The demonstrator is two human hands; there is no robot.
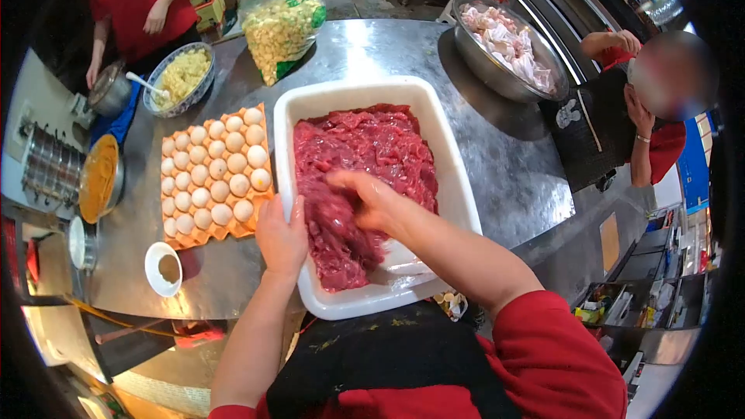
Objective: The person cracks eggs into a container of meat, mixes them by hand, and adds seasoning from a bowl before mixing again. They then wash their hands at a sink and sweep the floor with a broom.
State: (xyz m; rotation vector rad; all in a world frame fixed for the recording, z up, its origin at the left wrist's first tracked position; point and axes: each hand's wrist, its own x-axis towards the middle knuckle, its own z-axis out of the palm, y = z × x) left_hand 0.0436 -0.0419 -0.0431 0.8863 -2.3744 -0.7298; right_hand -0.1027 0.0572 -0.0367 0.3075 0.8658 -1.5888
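A white plastic tub (pixel 459 171) stands in front of me on the metal table, holding a large heap of sliced raw red meat (pixel 372 143). My right hand (pixel 371 200) is down in the tub with its fingers curled into the meat, and a clump blurred by motion lies under it. The fingertips are partly hidden in the meat. At the tub's left side, my left hand (pixel 281 237) grips the rim, thumb toward the inside and fingers outside. Some bare white tub bottom shows near my right wrist.
Left of the tub lies an egg tray (pixel 174 242) full of eggs, with a small white bowl (pixel 154 279) of brown powder nearby. Behind are a patterned bowl (pixel 203 91), a bag (pixel 283 27) of pale pieces and a steel basin (pixel 497 81) of pale meat. Two other people stand around the table.
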